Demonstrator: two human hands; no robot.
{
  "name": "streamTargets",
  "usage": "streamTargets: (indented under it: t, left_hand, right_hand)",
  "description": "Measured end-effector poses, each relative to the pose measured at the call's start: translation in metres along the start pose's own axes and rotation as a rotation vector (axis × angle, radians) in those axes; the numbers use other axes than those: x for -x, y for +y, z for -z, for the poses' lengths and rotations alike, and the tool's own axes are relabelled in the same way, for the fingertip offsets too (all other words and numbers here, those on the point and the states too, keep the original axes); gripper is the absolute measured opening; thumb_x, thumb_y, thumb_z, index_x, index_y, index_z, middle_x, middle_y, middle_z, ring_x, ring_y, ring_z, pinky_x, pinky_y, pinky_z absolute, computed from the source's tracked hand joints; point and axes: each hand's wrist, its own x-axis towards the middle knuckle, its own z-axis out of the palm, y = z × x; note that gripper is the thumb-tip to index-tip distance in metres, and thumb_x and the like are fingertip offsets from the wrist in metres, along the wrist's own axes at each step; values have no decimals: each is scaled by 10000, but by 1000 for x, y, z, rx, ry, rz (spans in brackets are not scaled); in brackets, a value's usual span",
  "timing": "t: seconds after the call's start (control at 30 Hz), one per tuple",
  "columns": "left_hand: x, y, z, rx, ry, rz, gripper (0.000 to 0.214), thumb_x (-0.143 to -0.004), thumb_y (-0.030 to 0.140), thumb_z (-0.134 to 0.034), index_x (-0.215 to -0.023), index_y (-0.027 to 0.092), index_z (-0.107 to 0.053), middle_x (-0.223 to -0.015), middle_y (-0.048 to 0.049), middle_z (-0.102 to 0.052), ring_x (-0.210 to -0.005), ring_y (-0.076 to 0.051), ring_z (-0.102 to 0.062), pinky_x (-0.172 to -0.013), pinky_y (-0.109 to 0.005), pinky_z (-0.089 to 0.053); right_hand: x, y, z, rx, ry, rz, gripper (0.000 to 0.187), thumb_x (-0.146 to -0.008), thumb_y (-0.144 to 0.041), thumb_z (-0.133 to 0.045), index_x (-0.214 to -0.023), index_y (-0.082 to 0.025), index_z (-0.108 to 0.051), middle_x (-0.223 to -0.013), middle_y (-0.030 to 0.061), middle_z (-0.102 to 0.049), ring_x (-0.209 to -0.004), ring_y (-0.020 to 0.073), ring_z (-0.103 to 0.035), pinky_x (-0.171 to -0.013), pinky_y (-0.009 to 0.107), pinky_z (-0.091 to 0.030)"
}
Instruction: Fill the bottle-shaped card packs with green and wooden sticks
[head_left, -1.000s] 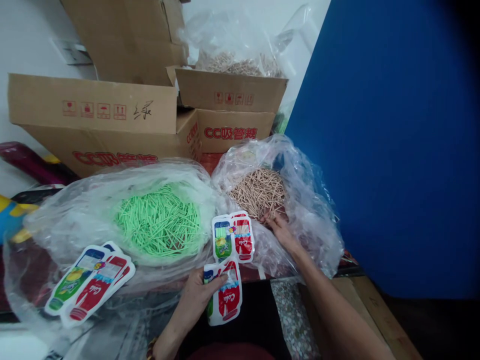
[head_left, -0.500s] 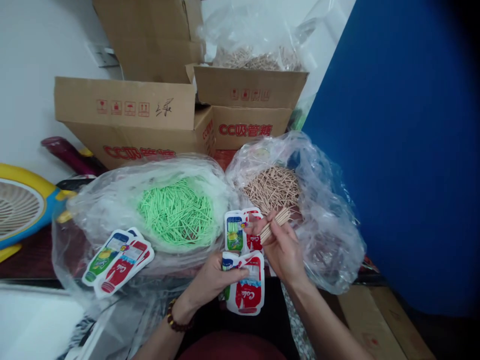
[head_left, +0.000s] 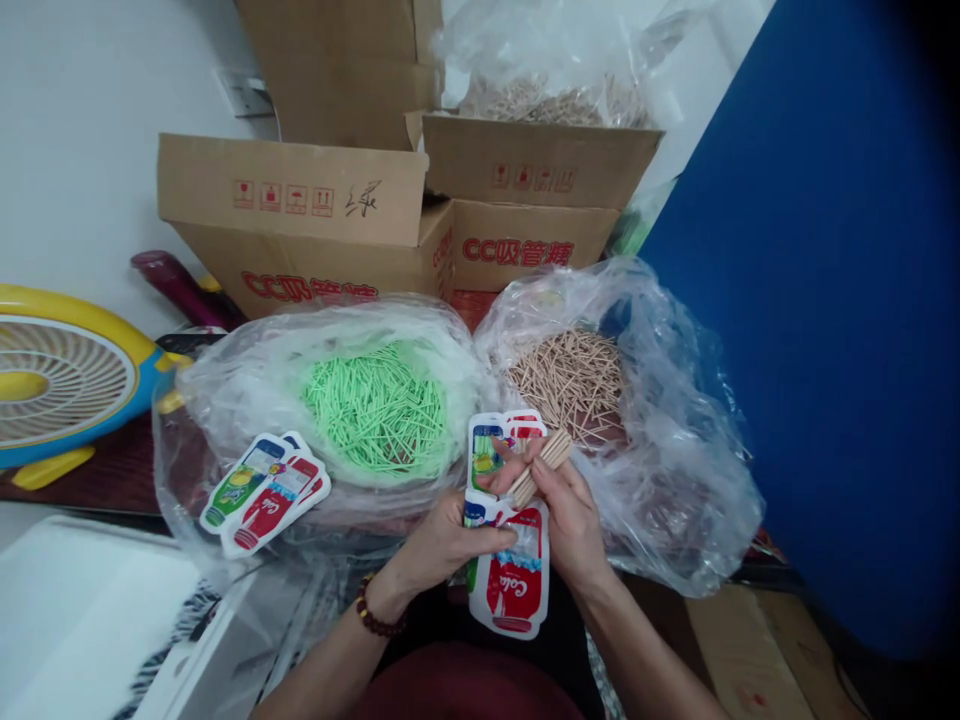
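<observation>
My left hand [head_left: 439, 545] grips a bottle-shaped Cola pouch [head_left: 514, 590] by its top, low in the middle of the view. My right hand [head_left: 566, 510] pinches a small bundle of tan sticks [head_left: 541, 463] and holds their lower ends at the pouch's mouth. Another pair of pouches [head_left: 496, 447] leans against the bags just above my hands. Behind them lie a clear bag of green sticks [head_left: 379, 405] and a clear bag of tan sticks [head_left: 574, 375].
A stack of printed pouches [head_left: 264, 492] lies at the left on plastic. Cardboard boxes [head_left: 300, 235] stand behind the bags, one holding more tan sticks. A yellow and blue fan [head_left: 64, 375] sits far left. A blue wall [head_left: 817, 300] closes the right side.
My right hand lifted a bundle of tan sticks out of the tan bag and brought it to the Cola pouch held by my left hand. The camera shifted left, revealing the fan.
</observation>
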Motion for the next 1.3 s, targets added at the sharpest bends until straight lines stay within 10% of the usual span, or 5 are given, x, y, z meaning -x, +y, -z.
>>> streamTargets:
  t: [0.3,0.63,0.87,1.17,1.3]
  left_hand:
    - [0,-1,2,44,-77,-1,568,-718,263,-750,-1267,236,-605,-1182,-51,-668,-1019,-246,-602,-881,-317,-460]
    - [-1,6,6,-57,14,-13,227,-730,316,-745,-834,117,-720,-774,-33,-713,-683,-159,-615,-675,-257,-479]
    - [-5,9,17,-121,125,-110,238,-766,340,-704,-767,102,-688,-698,-27,-669,-653,-151,-581,-662,-259,-462]
    - [-5,10,20,-60,245,-154,246,-743,361,-718,-753,121,-663,-688,-4,-634,-647,-132,-554,-637,-229,-433]
    - [-3,14,25,51,251,-125,272,-686,336,-770,-815,153,-616,-720,20,-612,-663,-117,-559,-642,-214,-439]
  right_hand:
    - [1,5,18,-54,-171,-67,153,-854,-376,-587,-929,-243,-575,-937,33,-736,-992,254,-657,-898,421,-490]
    - [-14,-9,14,26,-275,61,371,-876,-355,-573,-1240,-327,-509,-1256,52,-607,-1099,254,-613,-927,484,-483]
    - [-14,-17,17,611,-549,244,362,-928,-336,-485,-1282,-302,-551,-1387,30,-513,-1297,214,-435,-1117,435,-284]
    - [-7,13,12,156,-382,-228,306,-718,-307,-745,-1008,-251,-665,-917,-21,-714,-780,158,-661,-730,293,-527]
    - [-3,24,7,112,-289,-228,253,-708,-288,-749,-950,-249,-690,-870,-30,-721,-727,149,-657,-705,289,-526]
